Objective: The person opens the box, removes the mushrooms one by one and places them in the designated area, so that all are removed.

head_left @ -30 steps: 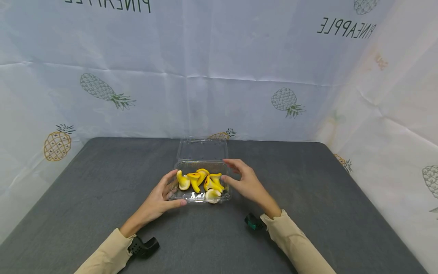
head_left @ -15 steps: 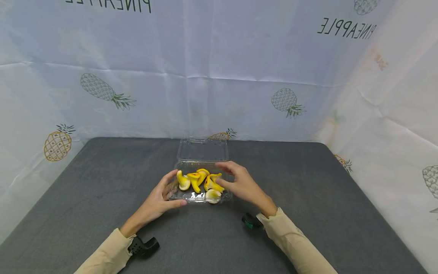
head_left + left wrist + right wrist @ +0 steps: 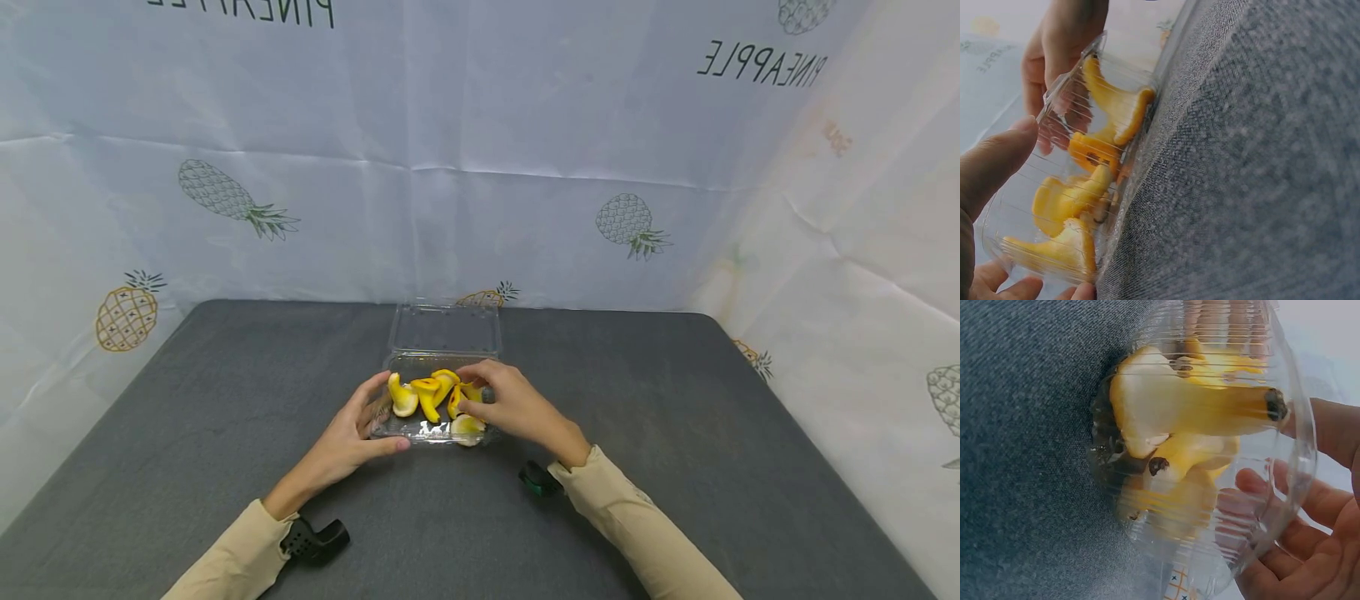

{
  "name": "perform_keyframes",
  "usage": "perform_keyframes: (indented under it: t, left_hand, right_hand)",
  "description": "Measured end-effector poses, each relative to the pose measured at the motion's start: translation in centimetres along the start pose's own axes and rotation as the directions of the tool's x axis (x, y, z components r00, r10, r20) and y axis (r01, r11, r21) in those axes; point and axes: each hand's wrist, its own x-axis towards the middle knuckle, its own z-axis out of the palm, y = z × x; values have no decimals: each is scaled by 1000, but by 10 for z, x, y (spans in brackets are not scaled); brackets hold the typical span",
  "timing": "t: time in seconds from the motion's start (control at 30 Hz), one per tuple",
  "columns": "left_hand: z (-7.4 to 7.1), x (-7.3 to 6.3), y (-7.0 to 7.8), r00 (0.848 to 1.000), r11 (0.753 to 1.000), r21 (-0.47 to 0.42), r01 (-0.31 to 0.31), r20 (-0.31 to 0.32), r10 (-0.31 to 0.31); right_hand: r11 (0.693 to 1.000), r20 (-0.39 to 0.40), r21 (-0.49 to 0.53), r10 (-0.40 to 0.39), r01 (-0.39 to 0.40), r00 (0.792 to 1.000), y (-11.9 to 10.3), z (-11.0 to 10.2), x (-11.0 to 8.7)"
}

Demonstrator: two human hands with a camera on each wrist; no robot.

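A clear plastic clamshell box (image 3: 411, 361) lies on the table with its lid (image 3: 446, 329) folded back. Inside are several yellow mushrooms (image 3: 402, 397), like chanterelles; the right wrist view shows one mushroom (image 3: 1197, 409) with a dark stem end. My left hand (image 3: 348, 437) holds the box's left end, thumb along the near rim and fingers round the side. My right hand (image 3: 517, 408) is over the box's right part, fingers reaching in, slightly bent, thumb and fingertips apart. It covers part of the right-hand mushrooms. I see no mushroom pinched in it.
The dark grey table (image 3: 247, 375) extends on both sides of the box. A pineapple-print curtain (image 3: 480, 125) hangs behind it and along the sides. Black wrist devices (image 3: 315, 542) sit at both beige cuffs.
My right hand has moved left from the box's right edge to over the mushrooms, its fingertips now inside the box. The left hand and the box have stayed in place.
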Motion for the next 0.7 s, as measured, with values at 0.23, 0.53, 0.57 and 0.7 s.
perform_keyframes:
  t: [0.23, 0.53, 0.57, 0.7]
  left_hand:
    - [0, 0, 1, 1000, 1000, 1, 4, 6, -4]
    - [0, 0, 0, 1000, 1000, 1, -11, 7, 11]
    - [0, 0, -1, 1000, 1000, 2, -11, 6, 11]
    - [0, 0, 0, 1000, 1000, 2, -9, 7, 9]
  right_hand:
    - [997, 40, -82, 9, -6, 999, 1, 4, 6]
    - [985, 81, -173, 17, -2, 997, -1, 8, 10]
    - [983, 84, -181, 13, 3, 996, -2, 8, 11]
    - [979, 79, -201, -14, 30, 997, -2, 10, 12]
